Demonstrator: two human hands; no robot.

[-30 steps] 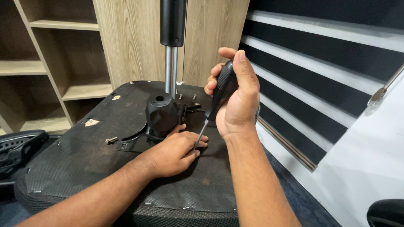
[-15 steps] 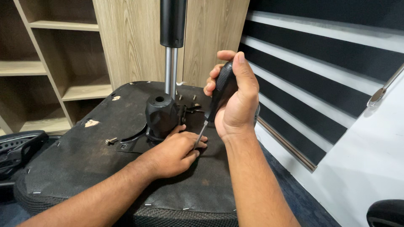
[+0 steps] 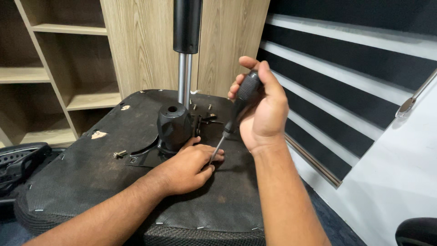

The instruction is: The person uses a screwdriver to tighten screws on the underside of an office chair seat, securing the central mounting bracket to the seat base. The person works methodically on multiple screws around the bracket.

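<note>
I see my right hand (image 3: pixel 263 109) wrapped tight around the black handle of a screwdriver (image 3: pixel 237 109), held tilted so its metal shaft runs down and leftward to the tip. My left hand (image 3: pixel 189 166) lies palm-down just below, fingers curled and pinched around the screwdriver's tip, steadying it against the underside of an upturned chair seat (image 3: pixel 91 182); I cannot tell what the tip sits in, since my fingers cover it. Just beyond the left hand stands the black mechanism housing (image 3: pixel 173 125) on its metal bracket (image 3: pixel 141 157), with the gas lift column (image 3: pixel 185 59) rising straight up from it. A loose screw (image 3: pixel 119 154) rests on the seat to the left of that hand, past the bracket. Farther out, wooden shelves (image 3: pixel 54 82) stand at the left and dark striped blinds (image 3: pixel 346 91) at the right.
</note>
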